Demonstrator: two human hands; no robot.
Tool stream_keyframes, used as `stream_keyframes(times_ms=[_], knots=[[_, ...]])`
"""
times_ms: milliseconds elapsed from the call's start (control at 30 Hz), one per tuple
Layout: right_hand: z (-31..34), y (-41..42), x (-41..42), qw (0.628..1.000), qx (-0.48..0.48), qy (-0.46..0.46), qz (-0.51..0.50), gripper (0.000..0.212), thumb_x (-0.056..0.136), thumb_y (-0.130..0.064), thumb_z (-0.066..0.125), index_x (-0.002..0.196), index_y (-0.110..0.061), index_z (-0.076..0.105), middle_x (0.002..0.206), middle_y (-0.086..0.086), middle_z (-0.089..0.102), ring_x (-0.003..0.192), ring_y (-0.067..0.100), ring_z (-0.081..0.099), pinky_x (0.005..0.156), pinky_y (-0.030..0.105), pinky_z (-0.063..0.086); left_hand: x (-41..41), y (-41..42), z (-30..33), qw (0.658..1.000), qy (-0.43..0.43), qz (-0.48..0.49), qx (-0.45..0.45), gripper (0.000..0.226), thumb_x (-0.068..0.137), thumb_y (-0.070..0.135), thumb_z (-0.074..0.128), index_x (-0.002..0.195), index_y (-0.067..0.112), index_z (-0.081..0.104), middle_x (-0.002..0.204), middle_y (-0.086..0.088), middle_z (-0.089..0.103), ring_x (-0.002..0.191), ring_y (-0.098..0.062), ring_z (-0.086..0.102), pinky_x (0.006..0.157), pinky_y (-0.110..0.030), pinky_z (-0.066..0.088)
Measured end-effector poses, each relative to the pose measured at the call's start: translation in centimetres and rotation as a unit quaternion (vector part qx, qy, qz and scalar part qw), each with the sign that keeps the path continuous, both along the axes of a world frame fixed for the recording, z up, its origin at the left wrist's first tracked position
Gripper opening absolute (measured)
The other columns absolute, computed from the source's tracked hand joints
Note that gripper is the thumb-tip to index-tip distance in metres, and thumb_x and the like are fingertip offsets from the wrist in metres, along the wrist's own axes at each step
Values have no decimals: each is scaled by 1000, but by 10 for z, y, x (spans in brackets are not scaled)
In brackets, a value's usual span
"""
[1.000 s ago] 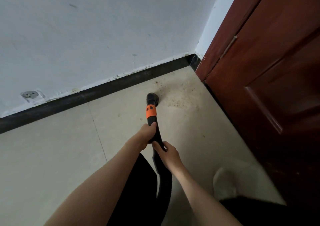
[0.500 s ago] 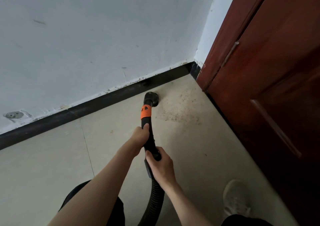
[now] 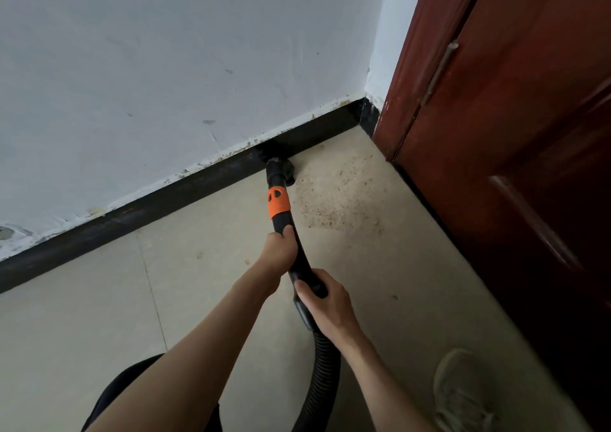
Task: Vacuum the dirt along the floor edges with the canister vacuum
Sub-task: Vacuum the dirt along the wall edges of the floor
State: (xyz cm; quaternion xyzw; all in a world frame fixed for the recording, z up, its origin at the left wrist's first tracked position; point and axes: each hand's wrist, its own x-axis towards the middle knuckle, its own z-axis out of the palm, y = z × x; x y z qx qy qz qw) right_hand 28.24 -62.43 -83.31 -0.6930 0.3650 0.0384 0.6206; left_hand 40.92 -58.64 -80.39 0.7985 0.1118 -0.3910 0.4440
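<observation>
Two-hand grip, nozzle (image 3: 280,164) against baseboard (image 3: 165,200)

No text, label, brand, number or sign can be read anywhere in the head view. The orange collar (image 3: 278,202) on the vacuum wand carries only two dark cut-out shapes, not letters.

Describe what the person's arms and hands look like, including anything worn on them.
Both forearms are bare to the frame's edge: no sleeves, gloves, watch, rings or bracelets show. The left hand and right hand show short, unpainted thumbnails. No marks or tattoos are visible.
</observation>
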Motion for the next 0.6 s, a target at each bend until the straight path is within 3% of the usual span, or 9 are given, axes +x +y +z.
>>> stream_keyframes(times_ms=[100,267,367,433,500,600], knots=[[-1,-8,-3,1000,-2,-4,-11,15,87,-33,66,79,-45,59,84,-12,68,87,10,64,81,35,51,-7,-12,1,999,-25,-7,20,32,101,28,30,105,0,45,87,-12,54,74,-21,52,61,-29,42],[-4,-21,-2,1000,-13,0,-17,9,86,-36,65,81,-41,59,83,-13,68,85,9,64,80,36,52,-8,-29,-2,999,-29,-11,11,38,100,30,29,109,-2,49,97,-18,59,85,-29,58,81,-40,50],[-3,-31,0,999,-31,6,-21,3,87,-37,64,89,-37,61,86,-13,68,89,13,64,80,35,52,-6,-41,-2,999,-19,-28,10,43,100,32,28,116,-3,47,107,-22,61,98,-33,62,85,-41,50],[-1,-38,1,999,-41,9,-33,11,88,-38,63,96,-32,64,89,-10,68,91,15,64,81,35,52,-4,-51,0,999,-22,-41,3,45,100,33,28,117,-4,47,110,-23,61,100,-34,61,86,-41,50],[1,-46,4,998,-47,13,-43,13,88,-39,62,98,-31,64,89,-10,67,92,16,63,82,35,51,-2,-62,2,998,-29,-53,-3,46,101,33,28,117,-5,48,109,-22,61,99,-34,60,85,-40,49],[3,-60,10,997,-58,14,-58,4,88,-39,62,90,-36,60,83,-14,64,89,16,62,78,34,49,3,-81,4,997,-32,-72,-7,46,102,32,27,120,-5,48,91,-11,56,83,-24,55,67,-30,45]])
